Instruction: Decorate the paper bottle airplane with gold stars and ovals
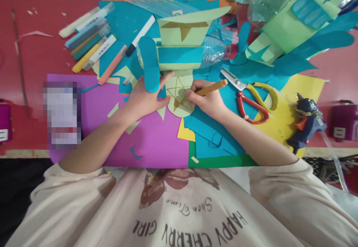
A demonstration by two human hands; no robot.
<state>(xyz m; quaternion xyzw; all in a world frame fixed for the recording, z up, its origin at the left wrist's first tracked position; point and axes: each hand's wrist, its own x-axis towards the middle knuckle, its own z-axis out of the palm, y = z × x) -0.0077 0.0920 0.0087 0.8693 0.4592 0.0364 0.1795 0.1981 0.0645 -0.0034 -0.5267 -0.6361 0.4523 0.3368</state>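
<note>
My right hand [208, 97] is closed around an orange-yellow marker [214, 87], its tip down at a pale green paper piece [181, 107]. A star is outlined in brown on that paper, with part of it coloured in. My left hand [148, 94] lies beside the paper with fingers spread, thumb and forefinger at its left edge. Just above lies a plastic bottle [214, 51] on its side, with a red cap and a wrap of blue and pale green paper. A blue rounded paper strip [150, 64] sticks out from its left end, partly over my left hand.
Scissors [246, 94] with red and yellow handles lie right of my right hand. A hot glue gun [304, 124] rests on yellow paper farther right. Several markers [89, 43] lie at upper left, above a blurred-out phone [63, 114]. Another paper-covered bottle [291, 27] is at upper right.
</note>
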